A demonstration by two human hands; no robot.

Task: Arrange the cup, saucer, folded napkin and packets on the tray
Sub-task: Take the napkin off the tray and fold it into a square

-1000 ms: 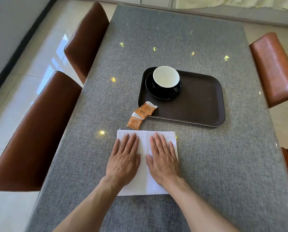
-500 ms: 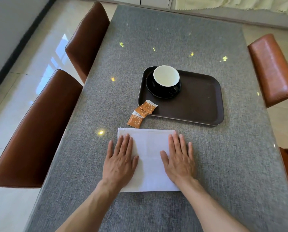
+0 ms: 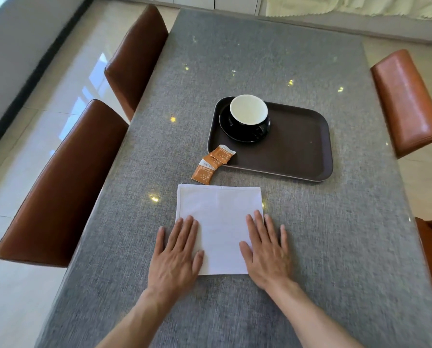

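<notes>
Landmark: dark brown rectangular plastic tray (image 3: 297, 146) on the grey woven-cloth counter (image 3: 335, 234). The black cup with white interior (image 3: 249, 114) stands on the black round saucer (image 3: 235, 133) in the tray's far-left corner. Three orange packets (image 3: 211, 164) lie in a row at the tray's near-left corner; the farthest overlaps the rim, the other two rest on the counter. The white folded cloth napkin (image 3: 220, 222) lies flat just nearer than the tray, clear of it. Brown leather chairs (image 3: 66, 187) flank the counter; nothing stands between napkin and tray.

Left hand (image 3: 176, 257) and right hand (image 3: 266, 249) lie flat, fingers extended, grip released, on the napkin's near-left and near-right corners. Compared with half a second ago, both hands sit nearer the napkin's near edge and wider apart.
</notes>
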